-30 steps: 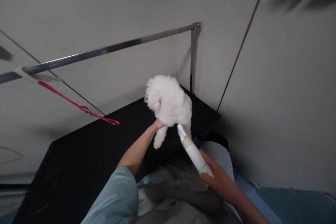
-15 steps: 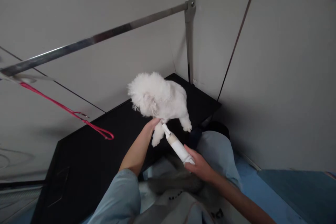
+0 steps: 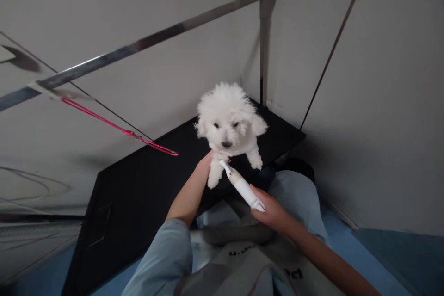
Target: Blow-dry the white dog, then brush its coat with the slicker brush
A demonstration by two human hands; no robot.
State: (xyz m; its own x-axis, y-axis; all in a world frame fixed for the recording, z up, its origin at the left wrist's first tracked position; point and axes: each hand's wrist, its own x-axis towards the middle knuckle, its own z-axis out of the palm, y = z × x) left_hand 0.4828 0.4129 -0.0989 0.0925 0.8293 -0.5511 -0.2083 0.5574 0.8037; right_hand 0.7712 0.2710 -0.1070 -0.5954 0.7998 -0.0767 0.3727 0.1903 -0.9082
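Observation:
A fluffy white dog [image 3: 227,115] is on the black grooming table [image 3: 138,194], its face turned up toward me. My left hand [image 3: 207,161] is closed around the upper part of one of its front legs [image 3: 215,176]; most of the fingers are hidden behind the leg and fur. In my right hand [image 3: 268,208] is a white hair clipper [image 3: 244,189], gripped near its rear end. The clipper's narrow head lies against or very close to the held leg, just under the dog's chin; exact contact cannot be made out.
Over the table runs a metal grooming arm [image 3: 149,41] on an upright post [image 3: 265,51] at the back corner. A red loop leash [image 3: 118,126] hangs from it at the left. Grey wall panels stand behind, and my knee [image 3: 294,196] is beside the table's right end.
The dog has turned its head from the side to face me. The leash has swung, and the whole view has shifted slightly. Both hands keep their holds.

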